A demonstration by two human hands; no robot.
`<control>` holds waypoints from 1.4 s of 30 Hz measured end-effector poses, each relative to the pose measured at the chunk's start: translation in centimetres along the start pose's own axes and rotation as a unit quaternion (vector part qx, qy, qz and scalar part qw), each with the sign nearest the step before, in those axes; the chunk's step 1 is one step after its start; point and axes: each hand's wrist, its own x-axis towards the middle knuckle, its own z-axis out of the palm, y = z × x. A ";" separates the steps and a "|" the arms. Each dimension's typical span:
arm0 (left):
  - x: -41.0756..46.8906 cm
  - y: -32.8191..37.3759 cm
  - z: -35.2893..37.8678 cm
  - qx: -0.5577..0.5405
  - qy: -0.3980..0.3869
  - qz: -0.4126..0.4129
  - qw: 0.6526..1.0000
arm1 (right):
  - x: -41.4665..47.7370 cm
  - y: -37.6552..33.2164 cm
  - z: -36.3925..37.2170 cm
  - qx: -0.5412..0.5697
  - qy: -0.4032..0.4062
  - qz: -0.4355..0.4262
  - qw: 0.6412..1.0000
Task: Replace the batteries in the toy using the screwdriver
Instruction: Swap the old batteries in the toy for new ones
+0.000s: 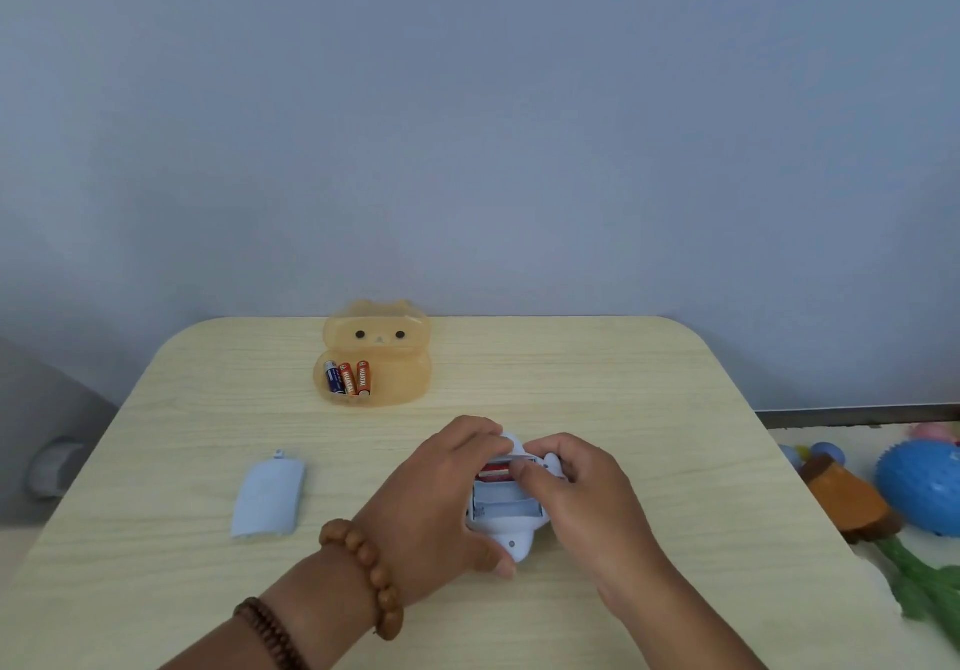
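Head view: left hand [441,487] and right hand [587,492] grip the toy [506,511], its length running away, compartment up.

A plain blue-grey wall [467,97] fills the upper half, evenly lit. Below it stands a pale wood-grain table [623,383] with rounded corners. At right, a dark baseboard [857,417] meets a cream floor [857,436].
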 end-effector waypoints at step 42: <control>-2.0 0.0 -6.1 0.037 0.060 -0.067 0.995 | -1.0 0.5 0.0 0.052 -0.006 -0.014 0.999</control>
